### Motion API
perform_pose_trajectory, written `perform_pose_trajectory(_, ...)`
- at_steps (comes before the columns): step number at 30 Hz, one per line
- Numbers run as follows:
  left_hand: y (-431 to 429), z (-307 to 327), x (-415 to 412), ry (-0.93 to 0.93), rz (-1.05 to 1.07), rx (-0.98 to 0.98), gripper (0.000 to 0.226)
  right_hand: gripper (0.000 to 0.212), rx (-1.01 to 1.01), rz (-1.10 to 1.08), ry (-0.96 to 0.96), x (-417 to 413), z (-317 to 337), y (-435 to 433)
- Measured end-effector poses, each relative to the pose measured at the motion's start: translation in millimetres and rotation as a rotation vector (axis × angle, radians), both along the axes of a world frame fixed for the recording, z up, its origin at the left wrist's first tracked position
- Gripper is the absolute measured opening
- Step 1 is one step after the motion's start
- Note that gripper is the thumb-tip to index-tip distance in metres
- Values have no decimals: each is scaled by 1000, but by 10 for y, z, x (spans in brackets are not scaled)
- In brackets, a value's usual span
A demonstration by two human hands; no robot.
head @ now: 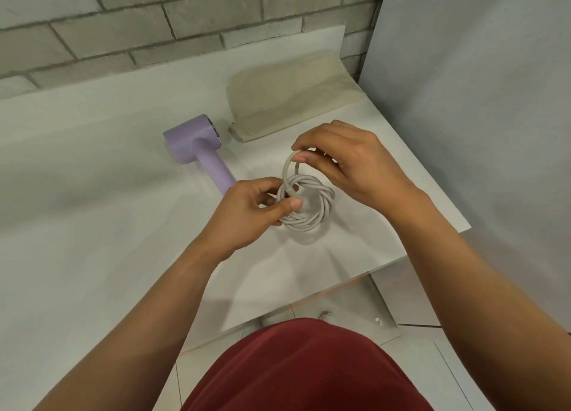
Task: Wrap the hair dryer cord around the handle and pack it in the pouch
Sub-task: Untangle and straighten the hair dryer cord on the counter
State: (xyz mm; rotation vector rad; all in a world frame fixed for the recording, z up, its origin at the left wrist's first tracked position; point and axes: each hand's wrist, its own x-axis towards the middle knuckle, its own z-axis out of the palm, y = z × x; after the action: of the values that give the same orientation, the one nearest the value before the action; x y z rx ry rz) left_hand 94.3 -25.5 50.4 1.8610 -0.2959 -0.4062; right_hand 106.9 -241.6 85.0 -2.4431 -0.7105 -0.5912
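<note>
Both hands grip the cord [306, 203] above the bench's right edge: left hand [247, 213] pinching the coil, right hand [349, 160] pinching a loop. Keep turns snug. Dryer [197, 148] lies behind, by the pouch [293, 95].

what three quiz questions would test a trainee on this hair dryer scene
1. True or false: the lilac hair dryer lies on the white table, outside the beige pouch.
2. Fill in: the left hand grips the coiled grey cord, which is not yet wound round the dryer's ____.
3. What pinches the cord's raised loop? A. left hand B. right hand C. nothing
Key: 1 true; 2 handle; 3 B.
</note>
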Motion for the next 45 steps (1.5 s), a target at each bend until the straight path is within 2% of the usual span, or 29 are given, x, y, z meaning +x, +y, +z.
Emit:
perform_pose_trajectory(5, 14, 14, 14, 25, -35, 36, 15, 28, -34, -33, 42, -1, -6, -28)
perform_pose_trajectory(7, 7, -2, 21, 19, -32, 59, 15, 29, -138, 8, 67, -20, 30, -44)
perform_pose_trajectory(9, 8, -18, 20, 7, -39, 95, 15, 45, -296, 104, 94, -39, 61, -21)
perform_pose_trajectory(11, 12, -22, 23, -5, -53, 113, 14, 38, -402, 189, 108, -45, 62, 15)
perform_pose_trajectory(13, 21, -32, 28, -6, -43, 107, 15, 33, -415, 207, 97, -29, 52, -4)
perform_pose_trajectory(17, 45, -22, 49, 42, 37, -2, 19, 29, -344, 128, 92, -5, 16, -79)
perform_pose_trajectory(22, 52, 64, 69, 94, -17, -49, 29, 30, -149, 59, 188, -42, -64, -100)
perform_pose_trajectory(28, 137, 148, 104, 158, -44, -103, 36, 18, 81, 4, 290, -85, -113, -110)
perform_pose_trajectory(40, 182, 202, 116, 184, -59, -114, 27, 15, 316, -66, 410, -169, -120, -147)
perform_pose_trajectory(42, 193, 184, 119, 185, -66, -86, 32, 12, 415, -104, 403, -175, -117, -144)
perform_pose_trajectory(45, 182, 156, 79, 168, -40, -31, 24, 12, 488, -162, 361, -164, -76, -206)
